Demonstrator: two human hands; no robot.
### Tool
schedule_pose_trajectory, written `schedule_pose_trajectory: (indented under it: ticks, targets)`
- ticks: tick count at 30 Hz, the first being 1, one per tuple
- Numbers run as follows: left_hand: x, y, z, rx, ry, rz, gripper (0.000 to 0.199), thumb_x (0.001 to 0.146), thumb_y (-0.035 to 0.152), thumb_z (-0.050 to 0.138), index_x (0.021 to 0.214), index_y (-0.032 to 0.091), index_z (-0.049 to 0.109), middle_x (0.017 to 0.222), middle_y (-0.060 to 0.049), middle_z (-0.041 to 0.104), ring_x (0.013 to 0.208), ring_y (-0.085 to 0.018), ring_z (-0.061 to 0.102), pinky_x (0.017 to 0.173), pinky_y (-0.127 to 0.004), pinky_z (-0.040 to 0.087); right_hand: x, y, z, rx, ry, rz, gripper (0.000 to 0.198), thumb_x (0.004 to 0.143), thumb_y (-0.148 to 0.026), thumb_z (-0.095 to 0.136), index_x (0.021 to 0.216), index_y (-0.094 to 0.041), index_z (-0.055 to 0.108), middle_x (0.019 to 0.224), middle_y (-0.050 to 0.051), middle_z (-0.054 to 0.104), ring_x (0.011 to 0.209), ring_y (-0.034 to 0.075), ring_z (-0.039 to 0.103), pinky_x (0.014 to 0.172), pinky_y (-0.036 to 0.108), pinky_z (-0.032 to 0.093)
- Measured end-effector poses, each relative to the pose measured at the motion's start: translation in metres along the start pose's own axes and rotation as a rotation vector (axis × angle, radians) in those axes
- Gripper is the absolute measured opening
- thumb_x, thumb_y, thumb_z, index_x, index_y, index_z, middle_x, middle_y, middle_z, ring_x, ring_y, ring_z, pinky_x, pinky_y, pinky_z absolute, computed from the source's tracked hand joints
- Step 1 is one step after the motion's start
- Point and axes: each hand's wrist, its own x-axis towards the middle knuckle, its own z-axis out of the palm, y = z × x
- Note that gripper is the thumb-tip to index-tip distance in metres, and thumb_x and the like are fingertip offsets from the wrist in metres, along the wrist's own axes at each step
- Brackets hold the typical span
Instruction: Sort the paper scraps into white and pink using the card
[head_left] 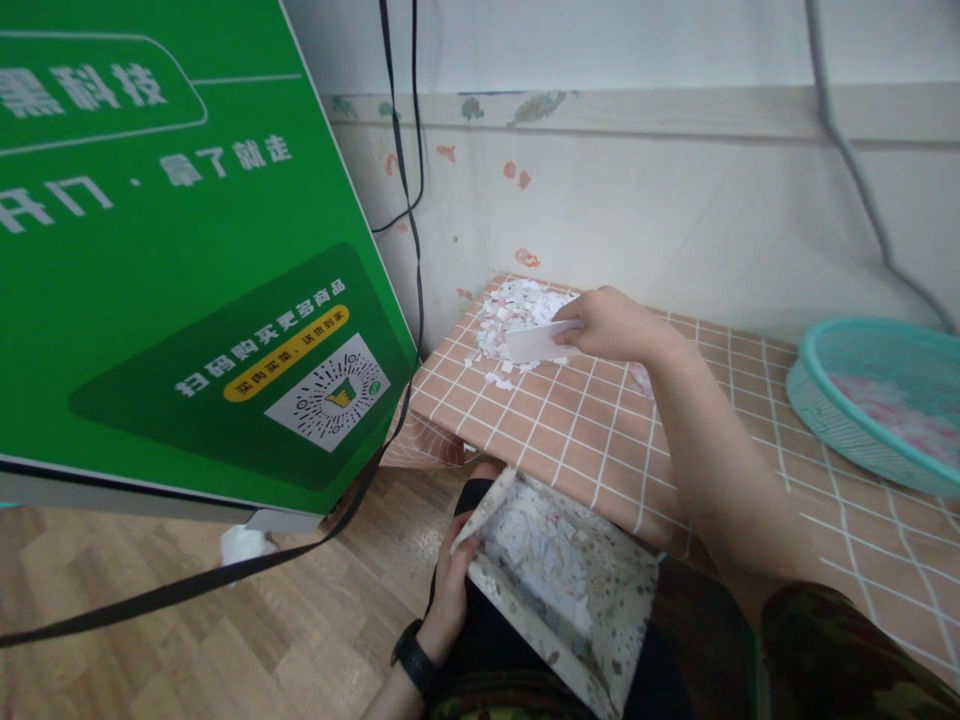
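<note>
My right hand [611, 325] grips a white flat card [541, 342], its lower edge against a heap of torn paper scraps [510, 308] on the checked tablecloth [574, 430]. Below the table edge, my left hand [452, 575] is closed on the side of a speckled, open-topped box [517, 605] in my lap. More small paper scraps [547, 560] lie inside this box. A dark watch [414, 656] is on my left wrist.
A turquoise basket [806, 370] with pinkish-white contents stands at the table's right. A large green sign panel [187, 230] fills the left. A black strap [360, 490] hangs beside it, and a grey cable [847, 150] runs down the wall.
</note>
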Motion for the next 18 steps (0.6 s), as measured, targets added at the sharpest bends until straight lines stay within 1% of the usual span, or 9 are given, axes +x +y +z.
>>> schedule_pose_trajectory:
  ticks: [3,7,11,18]
  targets:
    - [0.000,0.001,0.000,-0.006,-0.005,-0.001,0.043,0.083,0.047,0.060,0.111,0.016,0.071,0.108,-0.010,0.076,0.111,-0.036,0.063,0.098,-0.047,0.047,0.000,-0.001,0.000,0.017,0.002,0.007,0.020,0.080,-0.023,0.057,0.084,-0.016,0.076,0.071,0.005,0.066,0.068,0.018,0.052,0.066,0.032,0.032]
    - [-0.001,0.002,0.000,-0.010,-0.010,-0.008,0.043,0.084,0.046,0.060,0.113,0.016,0.071,0.110,-0.009,0.075,0.112,-0.035,0.063,0.100,-0.047,0.046,0.004,-0.007,0.005,0.015,-0.017,-0.036,0.019,0.080,-0.021,0.057,0.083,-0.016,0.075,0.071,0.005,0.065,0.066,0.016,0.051,0.064,0.031,0.031]
    - [-0.002,0.002,0.000,0.006,0.017,-0.028,0.044,0.084,0.046,0.061,0.114,0.017,0.071,0.113,-0.010,0.075,0.114,-0.035,0.062,0.101,-0.048,0.046,0.006,-0.009,0.009,0.014,-0.010,-0.060,0.019,0.080,-0.021,0.055,0.081,-0.015,0.073,0.072,0.006,0.065,0.067,0.016,0.051,0.063,0.030,0.031]
    - [-0.001,0.001,0.000,-0.001,0.005,-0.017,0.044,0.083,0.048,0.061,0.112,0.017,0.071,0.108,-0.009,0.076,0.112,-0.035,0.063,0.100,-0.048,0.046,0.001,-0.002,-0.001,-0.018,-0.051,-0.028,0.015,0.078,-0.023,0.058,0.077,-0.016,0.072,0.070,0.007,0.065,0.069,0.019,0.054,0.066,0.032,0.032]
